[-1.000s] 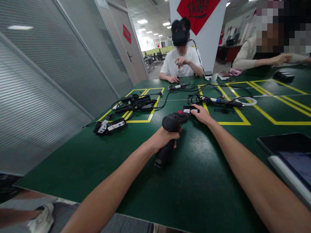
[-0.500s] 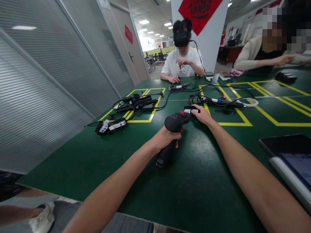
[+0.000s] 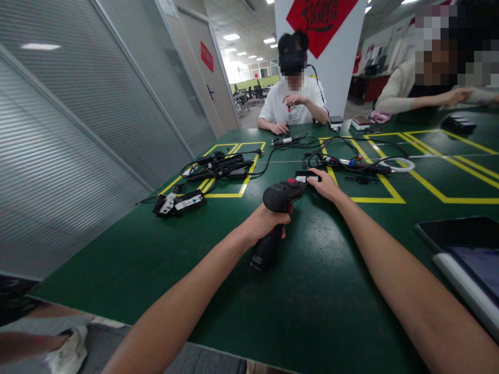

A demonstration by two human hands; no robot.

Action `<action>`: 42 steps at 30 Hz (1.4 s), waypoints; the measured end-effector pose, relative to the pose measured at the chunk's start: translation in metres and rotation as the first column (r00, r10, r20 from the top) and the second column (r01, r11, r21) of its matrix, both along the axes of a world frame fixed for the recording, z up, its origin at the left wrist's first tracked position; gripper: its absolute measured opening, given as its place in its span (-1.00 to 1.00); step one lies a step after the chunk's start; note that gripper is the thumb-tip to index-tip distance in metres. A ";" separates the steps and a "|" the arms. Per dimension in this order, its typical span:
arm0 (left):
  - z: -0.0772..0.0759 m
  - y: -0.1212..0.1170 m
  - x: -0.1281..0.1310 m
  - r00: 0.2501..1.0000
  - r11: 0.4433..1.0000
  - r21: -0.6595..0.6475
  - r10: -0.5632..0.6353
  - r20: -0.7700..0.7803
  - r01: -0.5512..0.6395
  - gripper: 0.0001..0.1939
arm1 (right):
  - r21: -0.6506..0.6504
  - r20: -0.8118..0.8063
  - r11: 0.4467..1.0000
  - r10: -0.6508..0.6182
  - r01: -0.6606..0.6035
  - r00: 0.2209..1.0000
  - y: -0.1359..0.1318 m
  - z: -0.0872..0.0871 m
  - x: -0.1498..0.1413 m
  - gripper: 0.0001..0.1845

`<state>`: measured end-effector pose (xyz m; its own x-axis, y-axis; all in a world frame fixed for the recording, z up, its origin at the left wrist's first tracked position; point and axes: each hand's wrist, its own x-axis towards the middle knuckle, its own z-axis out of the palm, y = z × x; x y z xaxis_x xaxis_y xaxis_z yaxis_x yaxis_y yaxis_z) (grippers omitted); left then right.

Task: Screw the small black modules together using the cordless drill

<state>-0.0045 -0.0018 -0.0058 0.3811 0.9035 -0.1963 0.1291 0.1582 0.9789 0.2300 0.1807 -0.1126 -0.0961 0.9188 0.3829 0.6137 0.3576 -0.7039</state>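
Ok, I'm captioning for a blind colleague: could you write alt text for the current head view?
The left hand aims a black pistol-shaped power driver at a small black block with a white label, held by the right hand on a green table. Tangled black cables lie farther back.

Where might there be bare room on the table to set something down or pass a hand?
Between the left forearm and right forearm, nearer than the drill in the left hand; left of the left forearm, nearer than the labelled black pieces; between the right forearm and the phone. Crowded: the left cable heap and the cables beyond the right hand.
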 end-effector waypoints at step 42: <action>-0.002 0.001 -0.003 1.000 1.000 0.015 -0.014 0.012 0.014 -0.70 | 0.002 -0.001 1.000 -0.006 0.006 1.000 -0.002 0.001 0.000 -0.45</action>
